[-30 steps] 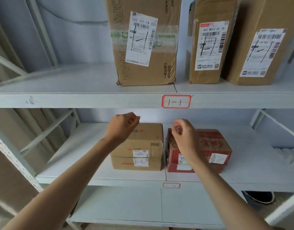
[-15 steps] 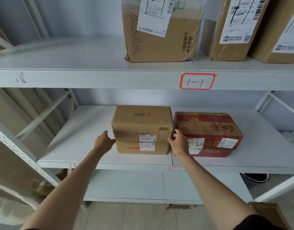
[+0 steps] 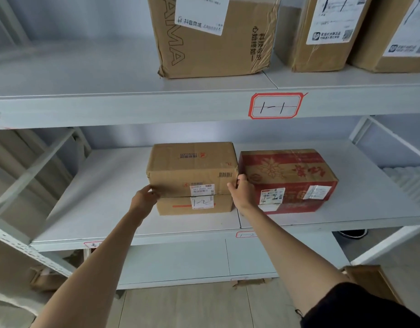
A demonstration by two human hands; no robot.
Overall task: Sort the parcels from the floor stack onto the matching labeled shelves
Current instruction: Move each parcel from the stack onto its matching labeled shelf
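A brown parcel (image 3: 192,166) lies on top of a flatter brown parcel (image 3: 178,205) marked 1-2, on the middle shelf (image 3: 97,197). My left hand (image 3: 143,200) presses the upper parcel's lower left corner, fingers curled. At that parcel's right side is my right hand (image 3: 242,194), thumb on the front edge, fingers in the gap beside a red parcel (image 3: 287,171). The red parcel also carries a 1-2 mark. A small tag (image 3: 245,234) sits on the shelf's front edge, partly hidden by my right forearm.
The upper shelf (image 3: 85,74) bears a red-framed 1-1 tag (image 3: 275,105) and three tall brown parcels (image 3: 239,43), (image 3: 322,31), (image 3: 393,43). A brown box (image 3: 370,282) lies on the floor at the lower right, crumpled cardboard (image 3: 45,278) at the lower left.
The view has dropped and come closer to the middle shelf. Both hands moved down and inward from the air onto the two sides of the upper brown parcel.
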